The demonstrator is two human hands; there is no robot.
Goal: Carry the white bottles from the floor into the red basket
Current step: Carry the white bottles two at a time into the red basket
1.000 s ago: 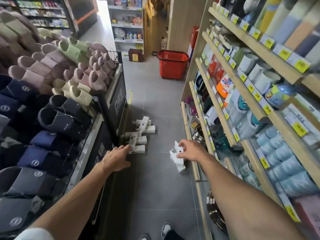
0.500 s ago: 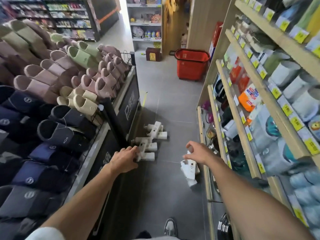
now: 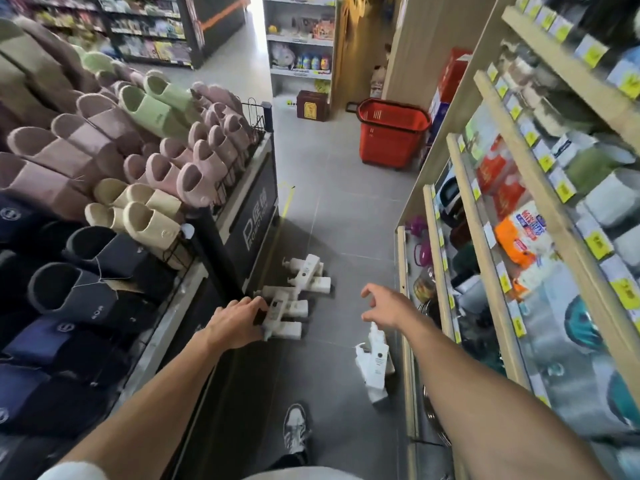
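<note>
1. Lying in a loose heap on the grey tiled floor: white pump bottles, squared matte plastic bodies with small round dark labels, crossed over one another at the foot of the slipper rack.
2. Pair of white bottles, same make, lying side by side on the tiles just beside the lowest board of the wooden shelving.
3. Left hand: reaches down to the near end of the heap, fingers bent over the closest bottle; whether they actually grip it cannot be told.
4. Right hand: palm down, fingers spread and relaxed, holding nothing, in the air above the pair.
5. Red basket: ribbed plastic with a rounded rim, standing on the floor at the far end of the aisle, well apart from all the bottles.
6. Slippers: soft moulded foam in pink, cream, green and navy, rows filling the rack.
7. Sneaker: white, laced, on the tiles between the arms.
</note>
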